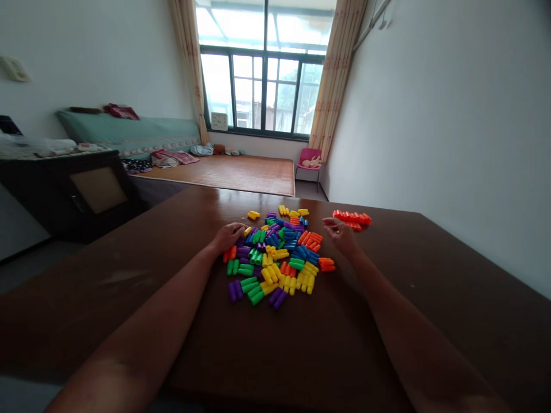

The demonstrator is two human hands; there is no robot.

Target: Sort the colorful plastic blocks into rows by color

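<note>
A loose heap of plastic building blocks (pixel 275 252) shaped like joined tubes, in yellow, green, blue, purple and orange, lies mid-table. My left hand (pixel 230 236) is at the heap's left edge, its fingers curled with the tips at a yellow block (pixel 247 232). Over on the right, my right hand (pixel 340 233) hovers between the heap and a joined row of orange blocks (pixel 352 218). Its fingers are stretched out to the left, and no block shows in them. A shorter orange piece (pixel 355 226) lies beside the row, partly behind that hand.
The dark brown table (pixel 275 350) has its far edge just past the blocks. Beyond stand a low bed (pixel 241 172), a pink chair (pixel 310 159) with a soft toy, and a window. A dark cabinet (pixel 69 189) stands at the left, a white wall at the right.
</note>
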